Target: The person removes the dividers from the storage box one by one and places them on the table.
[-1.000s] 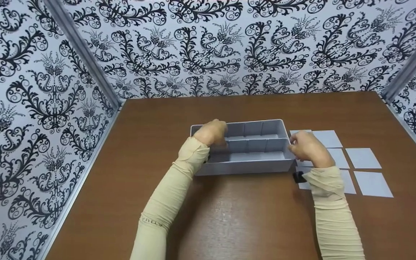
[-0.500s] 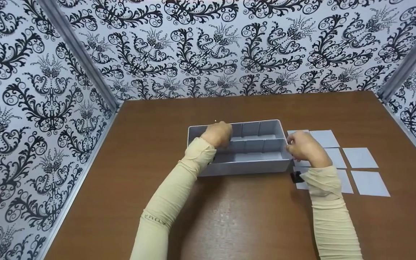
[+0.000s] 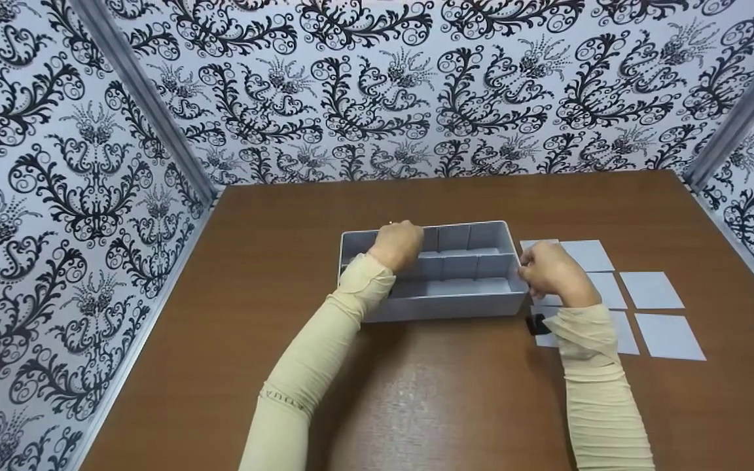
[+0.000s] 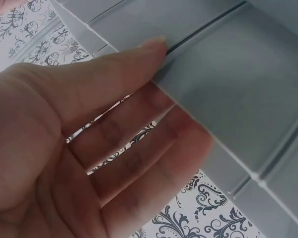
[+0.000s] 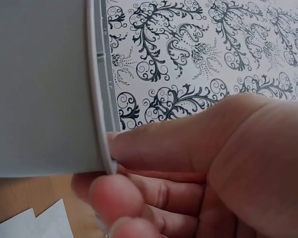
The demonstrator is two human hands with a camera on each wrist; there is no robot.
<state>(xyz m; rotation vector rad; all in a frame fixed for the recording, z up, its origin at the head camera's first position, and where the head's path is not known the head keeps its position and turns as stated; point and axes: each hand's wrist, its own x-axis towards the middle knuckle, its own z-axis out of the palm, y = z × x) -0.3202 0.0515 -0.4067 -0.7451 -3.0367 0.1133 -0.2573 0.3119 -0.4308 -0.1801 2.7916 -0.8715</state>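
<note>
A long grey plastic box (image 3: 442, 307) with lengthwise and cross dividers rests on the brown table. My left hand (image 3: 398, 245) reaches over its left half in the head view. In the left wrist view the left thumb lies on one face of a thin grey slotted panel (image 4: 228, 74), and the fingers pass behind its edge, pinching it. At the box's right end my right hand (image 3: 550, 268) grips the end wall. The right wrist view shows the right thumb at the wall's rim (image 5: 97, 89), with the fingertips on the other side.
Several white square sheets (image 3: 652, 290) lie in rows on the table (image 3: 416, 392) right of the box, some partly under my right hand. Patterned walls (image 3: 377, 85) enclose the table at the back and sides. A black wrist device (image 3: 537, 324) sits by my right cuff.
My left hand has slid slightly right along the box. The right hand keeps its grip at the right end, and the view has shifted a little.
</note>
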